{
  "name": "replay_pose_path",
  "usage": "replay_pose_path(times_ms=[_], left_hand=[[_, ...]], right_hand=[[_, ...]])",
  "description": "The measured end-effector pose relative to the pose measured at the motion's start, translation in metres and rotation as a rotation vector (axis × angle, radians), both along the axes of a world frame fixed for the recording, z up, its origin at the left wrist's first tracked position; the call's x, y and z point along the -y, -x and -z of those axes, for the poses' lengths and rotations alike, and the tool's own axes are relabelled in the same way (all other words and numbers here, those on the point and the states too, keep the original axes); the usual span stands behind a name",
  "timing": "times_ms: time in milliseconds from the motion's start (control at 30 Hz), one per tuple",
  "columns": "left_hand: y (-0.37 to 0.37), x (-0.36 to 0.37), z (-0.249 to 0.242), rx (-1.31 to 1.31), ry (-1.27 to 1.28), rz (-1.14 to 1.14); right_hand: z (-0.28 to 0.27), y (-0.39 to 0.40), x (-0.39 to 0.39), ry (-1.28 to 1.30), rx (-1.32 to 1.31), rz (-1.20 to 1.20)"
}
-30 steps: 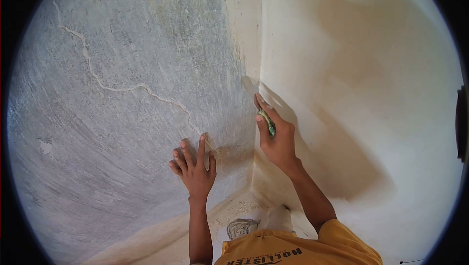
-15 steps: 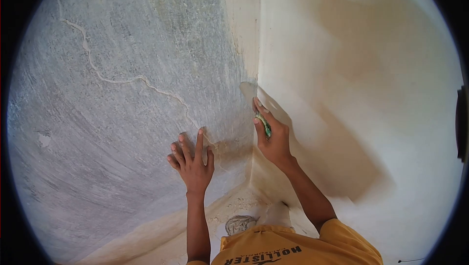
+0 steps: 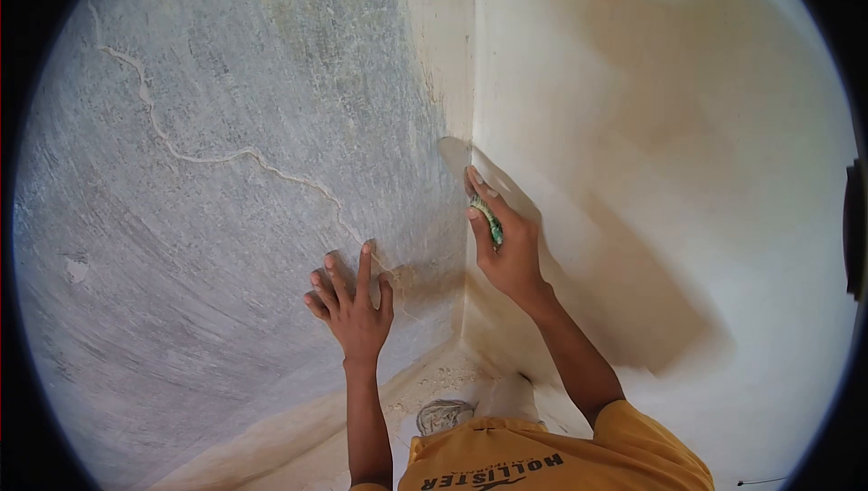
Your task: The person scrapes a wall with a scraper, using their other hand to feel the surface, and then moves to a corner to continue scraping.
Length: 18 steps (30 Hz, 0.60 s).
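My left hand (image 3: 360,317) lies with fingers spread against the grey, scraped-looking wall (image 3: 226,247), its index fingertip beside a pale winding crack line (image 3: 307,181). In the corner where the grey wall meets the cream wall (image 3: 579,129), my right hand (image 3: 514,251) is closed round a small tool with a ridged green and cream handle (image 3: 489,220). Its fingers point up along the corner. The working end of the tool is hidden or too indistinct to make out against the shadow there.
Crumbs of debris (image 3: 443,381) lie on the floor by the corner, near a shoe (image 3: 443,415). A pale strip (image 3: 438,21) runs up the corner. A dark object (image 3: 854,229) sits at the far right edge. A white patch (image 3: 78,269) marks the grey wall.
My right hand has slid slightly up the corner with the tool. The left hand keeps nearly the same place on the wall, while the view has shifted a little.
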<state>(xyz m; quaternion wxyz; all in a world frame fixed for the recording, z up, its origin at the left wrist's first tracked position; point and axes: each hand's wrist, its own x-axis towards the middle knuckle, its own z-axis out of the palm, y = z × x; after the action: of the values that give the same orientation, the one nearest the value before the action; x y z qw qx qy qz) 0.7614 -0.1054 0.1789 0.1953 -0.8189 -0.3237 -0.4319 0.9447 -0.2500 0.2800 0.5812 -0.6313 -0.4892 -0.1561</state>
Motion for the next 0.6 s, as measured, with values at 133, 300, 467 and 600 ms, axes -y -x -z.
replay_pose_path(times_ms=[133, 300, 467, 600], left_hand=[[0.002, -0.001, 0.003, -0.009, -0.004, 0.001], [0.0, -0.001, -0.001, 0.001, -0.006, -0.002], [-0.001, -0.001, 0.002, 0.008, -0.013, 0.0], [-0.001, 0.001, 0.002, 0.007, 0.006, -0.002]], right_hand=[[0.01, 0.01, 0.005, 0.108, -0.072, -0.027], [-0.013, 0.006, 0.0, 0.038, -0.071, -0.016], [0.013, 0.002, -0.001, -0.007, 0.076, 0.001], [-0.046, 0.002, -0.001, -0.009, 0.003, 0.012]])
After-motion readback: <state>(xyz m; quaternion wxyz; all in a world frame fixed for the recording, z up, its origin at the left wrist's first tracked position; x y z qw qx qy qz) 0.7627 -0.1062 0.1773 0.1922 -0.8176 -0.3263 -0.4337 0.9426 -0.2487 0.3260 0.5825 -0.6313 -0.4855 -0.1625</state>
